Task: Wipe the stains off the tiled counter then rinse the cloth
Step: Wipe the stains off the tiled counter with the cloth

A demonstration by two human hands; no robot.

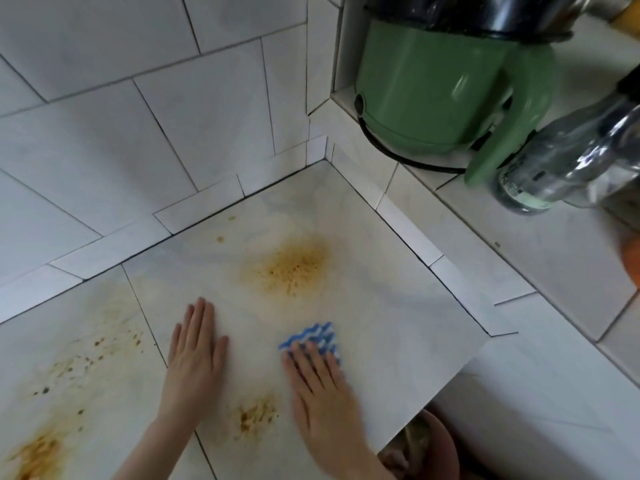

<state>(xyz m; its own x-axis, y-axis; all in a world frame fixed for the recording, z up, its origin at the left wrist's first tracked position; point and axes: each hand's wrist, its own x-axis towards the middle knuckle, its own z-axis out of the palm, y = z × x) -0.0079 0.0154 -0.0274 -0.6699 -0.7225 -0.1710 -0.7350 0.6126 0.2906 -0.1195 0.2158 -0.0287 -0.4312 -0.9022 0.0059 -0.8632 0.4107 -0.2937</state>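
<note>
The white tiled counter (381, 271) carries several brown-orange stains: a large one (291, 268) near the middle, a small one (256, 417) between my wrists, scattered specks (104, 344) at the left and a patch (38, 455) at the bottom left. My right hand (322, 389) lies flat with straight fingers on a blue-and-white wavy-striped cloth (311, 336), pressing it onto the tile just below the large stain. Most of the cloth is under my fingers. My left hand (194, 351) rests flat on the counter to the left of the cloth, holding nothing.
White tiled walls (138, 116) close the counter at the back and left. A raised tiled ledge (519, 271) runs along the right, bearing a green pot (433, 88) and a clear glass bottle (561, 168). The counter's front edge drops off at the lower right.
</note>
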